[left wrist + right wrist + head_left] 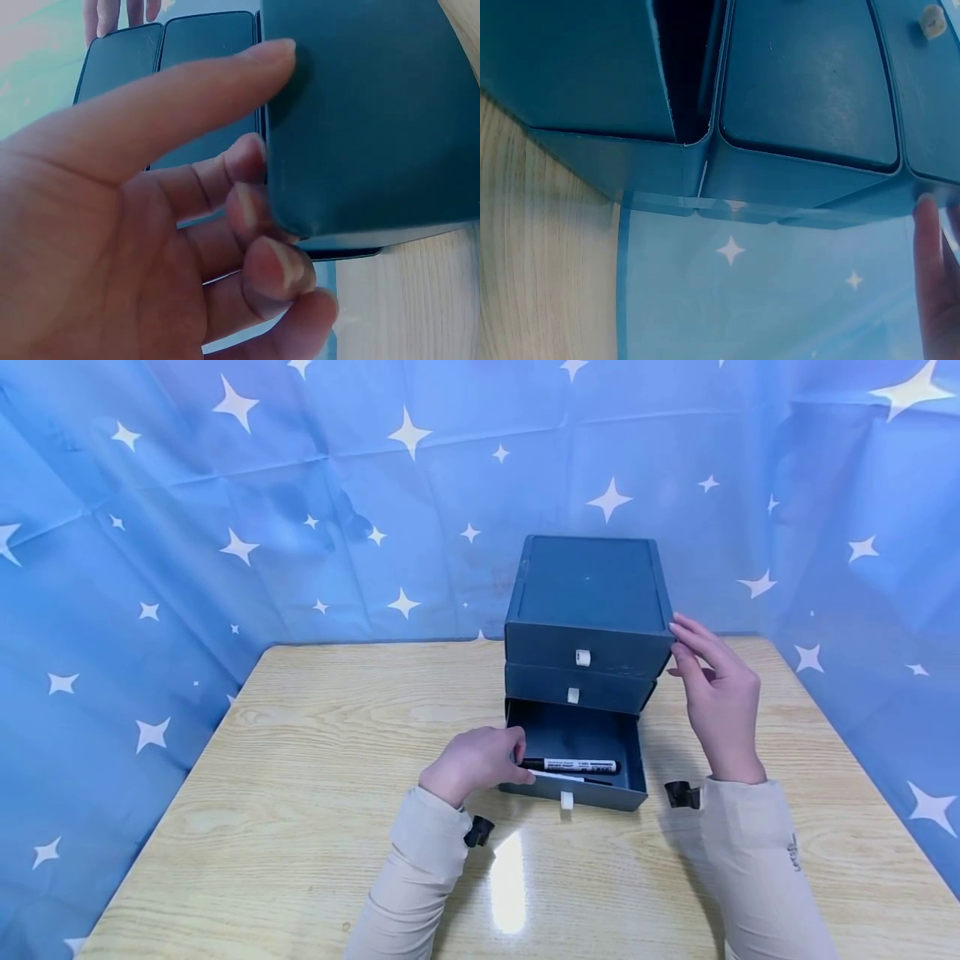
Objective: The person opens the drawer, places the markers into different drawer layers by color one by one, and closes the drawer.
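A dark blue desktop drawer unit (pixel 592 581) stands on the table, its bottom drawer (pixel 600 743) pulled out toward me. Inside the drawer lie a black-and-white marker (pixel 577 766) and a thin white pen-like item (pixel 558 776), partly covered by my thumb. My left hand (pixel 480 762) grips the drawer's left front corner. In the left wrist view, the thumb (pixel 202 90) presses the front panel (pixel 375 112) and the fingers curl around its edge. My right hand (pixel 716 693) rests its fingertips on the unit's upper right front edge, fairly straight.
The two upper drawers are closed, with white knobs on the top drawer (pixel 543 645) and the middle drawer (pixel 540 682). A wooden table (pixel 300 793) lies beneath, and a blue curtain with white stars (pixel 360 468) hangs behind.
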A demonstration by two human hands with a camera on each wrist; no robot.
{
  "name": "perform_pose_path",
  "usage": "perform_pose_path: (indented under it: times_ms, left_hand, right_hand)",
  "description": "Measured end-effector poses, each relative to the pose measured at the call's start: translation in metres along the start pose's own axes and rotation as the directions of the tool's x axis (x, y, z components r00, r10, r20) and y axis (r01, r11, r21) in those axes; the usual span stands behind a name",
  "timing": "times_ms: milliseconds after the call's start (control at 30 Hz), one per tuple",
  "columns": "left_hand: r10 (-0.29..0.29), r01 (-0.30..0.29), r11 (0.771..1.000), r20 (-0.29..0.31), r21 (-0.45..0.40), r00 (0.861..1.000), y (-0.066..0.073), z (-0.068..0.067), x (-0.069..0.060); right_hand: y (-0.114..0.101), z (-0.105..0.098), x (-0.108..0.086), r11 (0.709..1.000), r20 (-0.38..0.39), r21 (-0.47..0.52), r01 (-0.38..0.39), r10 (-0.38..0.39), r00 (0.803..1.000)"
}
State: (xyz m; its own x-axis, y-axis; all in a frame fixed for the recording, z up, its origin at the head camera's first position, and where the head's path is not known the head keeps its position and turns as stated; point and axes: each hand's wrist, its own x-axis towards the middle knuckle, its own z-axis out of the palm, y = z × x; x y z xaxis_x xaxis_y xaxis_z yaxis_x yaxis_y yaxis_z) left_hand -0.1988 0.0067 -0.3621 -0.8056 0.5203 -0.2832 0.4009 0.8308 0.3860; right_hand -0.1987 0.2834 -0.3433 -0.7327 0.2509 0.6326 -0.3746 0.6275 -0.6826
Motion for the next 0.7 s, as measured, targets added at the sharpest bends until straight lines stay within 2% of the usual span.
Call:
perform_pose_path:
  times_ms: [167, 400, 700]
  left_hand:
    - [0.000, 0.000, 0.999, 0.014, -0.040, 1.000, -0.0010, -0.0001, 0.0003]
    - [0.039, -0.037, 0.996, 0.022, -0.083, 0.999, -0.0047, 0.0003, 0.0010]
    - [0.030, -0.032, 0.997, -0.021, -0.071, 0.999, -0.0068, 0.0020, 0.0050]
  right_hand:
    - [-0.0013, -0.0004, 0.0000, 1.000, -0.001, -0.006, -0.009, 0.009, 1.000]
    - [0.0000, -0.0002, 0.0001, 1.000, -0.004, -0.005, -0.005, 0.005, 1.000]
    - [0.0015, 0.0003, -0.0003, 1.000, -0.004, 0.002, -0.004, 0.004, 1.000]
